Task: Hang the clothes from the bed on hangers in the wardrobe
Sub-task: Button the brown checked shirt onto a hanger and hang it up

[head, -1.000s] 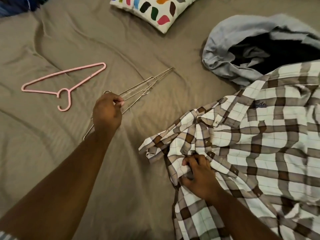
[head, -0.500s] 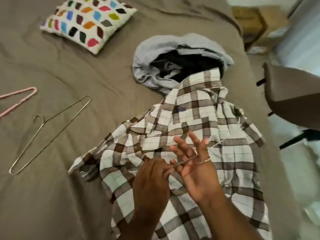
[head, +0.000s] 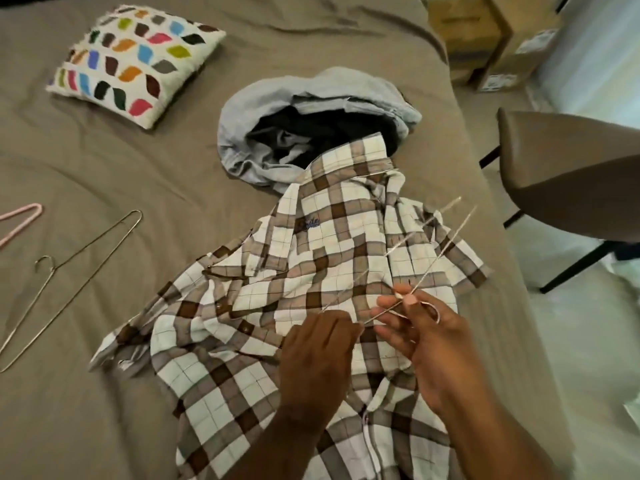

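Right hand (head: 429,344): thumb and fingertip pinch the neck of the held wire hanger (head: 444,249) just by its hook, other fingers loosely fanned out below. Left hand (head: 317,355): seen from the back, fingers curled, gripping the hanger's wire at its near end. The exact grip under the knuckles is hidden. The hanger is in the air, its long wires slanting up and away toward the bed's right edge, over the plaid shirt (head: 277,306).

Plaid shirt: brown and white check, unbuttoned and rumpled, flat on the bed, running from the near edge up along the right edge, collar pointing to the far side. Both hands are above its lower middle.

Clothes, 3 seen: the plaid shirt, a pale blue garment (head: 311,88) bunched just beyond the collar, and a dark garment (head: 322,129) nested inside the blue one, touching the collar.

Hangers, 3: the held one, a second wire hanger (head: 91,241) flat near the bed's left edge, and a pink hanger (head: 34,207) cut off by the left edge of view, just beyond the second wire one.

Pillow (head: 138,64), 1: white with coloured leaf shapes, toward the far left corner.

Bed (head: 104,168): grey-brown sheet, creased. Off its right edge are a brown chair (head: 561,157) with dark legs and a pale floor (head: 588,341). Cardboard boxes (head: 467,26) are stacked past the far right corner, at least 2.
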